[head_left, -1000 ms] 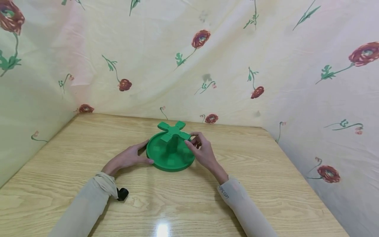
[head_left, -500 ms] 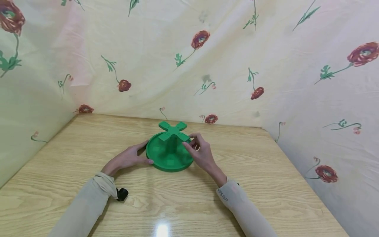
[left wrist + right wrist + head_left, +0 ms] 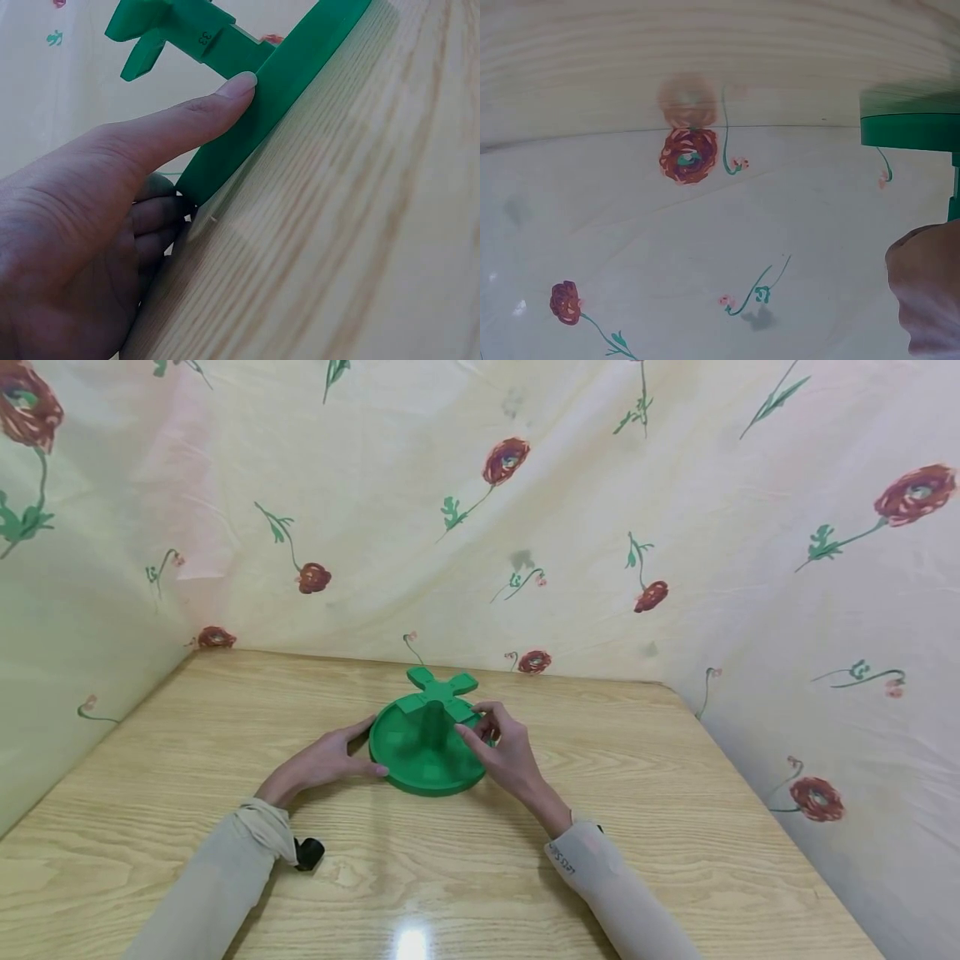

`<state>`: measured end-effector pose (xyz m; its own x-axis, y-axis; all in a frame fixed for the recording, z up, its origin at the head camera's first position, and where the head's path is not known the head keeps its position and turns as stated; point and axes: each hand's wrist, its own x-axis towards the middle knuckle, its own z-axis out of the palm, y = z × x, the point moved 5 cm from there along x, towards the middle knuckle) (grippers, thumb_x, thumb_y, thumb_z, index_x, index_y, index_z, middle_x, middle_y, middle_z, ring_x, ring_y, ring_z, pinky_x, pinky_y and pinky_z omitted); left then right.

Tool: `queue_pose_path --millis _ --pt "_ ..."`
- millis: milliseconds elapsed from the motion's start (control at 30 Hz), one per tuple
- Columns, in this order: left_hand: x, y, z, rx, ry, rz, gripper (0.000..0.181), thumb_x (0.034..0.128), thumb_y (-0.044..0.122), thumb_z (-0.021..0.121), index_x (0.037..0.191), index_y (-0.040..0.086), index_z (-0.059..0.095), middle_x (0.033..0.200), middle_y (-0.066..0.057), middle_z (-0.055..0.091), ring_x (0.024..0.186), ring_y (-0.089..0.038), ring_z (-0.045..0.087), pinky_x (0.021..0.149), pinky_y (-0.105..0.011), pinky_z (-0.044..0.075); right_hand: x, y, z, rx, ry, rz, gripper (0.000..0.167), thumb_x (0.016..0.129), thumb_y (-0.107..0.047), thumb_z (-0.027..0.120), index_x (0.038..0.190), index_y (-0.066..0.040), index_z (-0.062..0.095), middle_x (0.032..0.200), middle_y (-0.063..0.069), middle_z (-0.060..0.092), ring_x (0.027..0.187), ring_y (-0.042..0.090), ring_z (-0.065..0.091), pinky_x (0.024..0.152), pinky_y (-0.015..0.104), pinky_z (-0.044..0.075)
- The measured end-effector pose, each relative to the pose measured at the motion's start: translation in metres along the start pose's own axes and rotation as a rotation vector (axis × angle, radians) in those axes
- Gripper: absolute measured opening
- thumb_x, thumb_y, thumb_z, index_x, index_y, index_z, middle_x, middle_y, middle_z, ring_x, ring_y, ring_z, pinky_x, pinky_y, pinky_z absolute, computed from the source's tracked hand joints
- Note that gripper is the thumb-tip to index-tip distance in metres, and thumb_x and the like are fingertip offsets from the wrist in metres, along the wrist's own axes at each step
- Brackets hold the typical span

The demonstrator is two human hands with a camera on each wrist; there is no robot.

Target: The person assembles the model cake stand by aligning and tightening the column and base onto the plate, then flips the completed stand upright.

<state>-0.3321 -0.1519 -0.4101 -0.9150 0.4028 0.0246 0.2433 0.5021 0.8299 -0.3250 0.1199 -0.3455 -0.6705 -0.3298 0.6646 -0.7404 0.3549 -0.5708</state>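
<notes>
A green round base (image 3: 431,779) with a raised rim stands on the table; from its middle rises a post topped by a four-armed green cross (image 3: 438,692). My left hand (image 3: 330,760) holds the base's left side, thumb at the front and fingers farther back. In the left wrist view the thumb lies along the green rim (image 3: 274,97), and the other fingers are low against the far side. Thumb and index of my right hand (image 3: 510,756) pinch the front-right arm of the cross. The right wrist view shows only part of that hand (image 3: 930,289), below the base.
The light wooden table (image 3: 637,860) surrounds the base. Behind it and at both sides hangs a pale cloth (image 3: 360,527) printed with red flowers. A small black object (image 3: 308,853) sits at my left sleeve cuff.
The cross has turned clockwise as seen from above, its front arms shifting left. My right hand has moved slightly left and nearer with it. The left hand has stayed at the base.
</notes>
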Motion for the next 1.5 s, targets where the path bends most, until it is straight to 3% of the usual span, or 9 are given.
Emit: queue_pose_path --millis 233,467,600,733,833,1033,1200,1500 --pt "-0.001 0.0 0.0 -0.001 -0.002 0.002 0.109 0.0872 0.044 0.084 0.165 0.004 0.019 0.167 -0.021 0.023 0.153 -0.042 0.018 0.12 -0.061 0.023 -0.003 0.007 0.004 0.016 -0.02 -0.105 0.028 0.093 0.004 0.075 0.117 0.003 0.062 0.079 0.005 0.065 0.068 0.017 0.057 0.062 0.026 0.049" --pt "0.0 0.0 0.001 -0.001 -0.006 -0.008 0.108 0.0875 0.044 0.083 0.166 0.005 0.019 0.167 -0.021 0.023 0.154 -0.041 0.018 0.12 -0.06 0.022 0.0 0.007 -0.004 0.0 0.123 -0.18 0.025 0.091 0.011 0.071 0.114 0.009 0.06 0.075 0.008 0.064 0.063 0.023 0.055 0.054 0.039 0.048" --pt "-0.001 0.0 0.001 0.0 -0.003 -0.008 0.108 0.0872 0.044 0.083 0.166 0.006 0.019 0.168 -0.02 0.023 0.154 -0.04 0.018 0.12 -0.06 0.022 0.005 0.014 -0.007 -0.012 0.139 -0.105 0.035 0.094 0.005 0.071 0.126 0.009 0.056 0.075 0.006 0.063 0.063 0.02 0.054 0.056 0.034 0.046" --pt "-0.001 0.001 0.001 0.001 -0.002 -0.001 0.108 0.0873 0.044 0.083 0.165 0.005 0.02 0.167 -0.021 0.023 0.154 -0.041 0.018 0.12 -0.06 0.023 0.007 0.022 -0.007 -0.024 0.096 0.006 0.041 0.099 -0.004 0.069 0.137 0.004 0.055 0.078 0.005 0.063 0.066 0.017 0.054 0.06 0.025 0.045" --pt "-0.001 0.0 0.001 0.003 -0.003 0.0 0.108 0.0873 0.044 0.083 0.165 0.005 0.02 0.167 -0.021 0.023 0.154 -0.041 0.019 0.12 -0.059 0.023 0.006 0.025 -0.006 -0.031 0.066 0.041 0.037 0.101 -0.006 0.066 0.136 0.003 0.057 0.079 0.005 0.063 0.067 0.017 0.054 0.061 0.025 0.045" --pt "0.0 0.001 0.001 -0.006 -0.008 0.0 0.108 0.0877 0.044 0.083 0.166 0.005 0.019 0.168 -0.02 0.022 0.154 -0.04 0.017 0.12 -0.059 0.022 0.005 0.025 -0.005 -0.02 0.047 0.037 0.032 0.103 -0.006 0.064 0.132 0.007 0.059 0.08 0.004 0.062 0.068 0.018 0.053 0.063 0.025 0.045" --pt "0.0 0.001 0.001 -0.014 -0.017 -0.003 0.108 0.0881 0.043 0.083 0.166 0.006 0.018 0.168 -0.02 0.021 0.154 -0.04 0.016 0.12 -0.059 0.022 0.003 0.024 -0.005 -0.007 0.052 0.022 0.028 0.102 -0.005 0.066 0.128 0.003 0.061 0.079 0.005 0.063 0.068 0.02 0.054 0.063 0.026 0.045" --pt "-0.002 0.0 0.0 -0.007 -0.011 0.001 0.108 0.0877 0.043 0.083 0.166 0.006 0.019 0.168 -0.02 0.022 0.154 -0.04 0.017 0.12 -0.06 0.022 0.0 0.019 -0.001 0.007 0.036 0.0 0.032 0.097 0.002 0.071 0.126 0.009 0.059 0.079 0.012 0.065 0.067 0.026 0.056 0.061 0.03 0.046"
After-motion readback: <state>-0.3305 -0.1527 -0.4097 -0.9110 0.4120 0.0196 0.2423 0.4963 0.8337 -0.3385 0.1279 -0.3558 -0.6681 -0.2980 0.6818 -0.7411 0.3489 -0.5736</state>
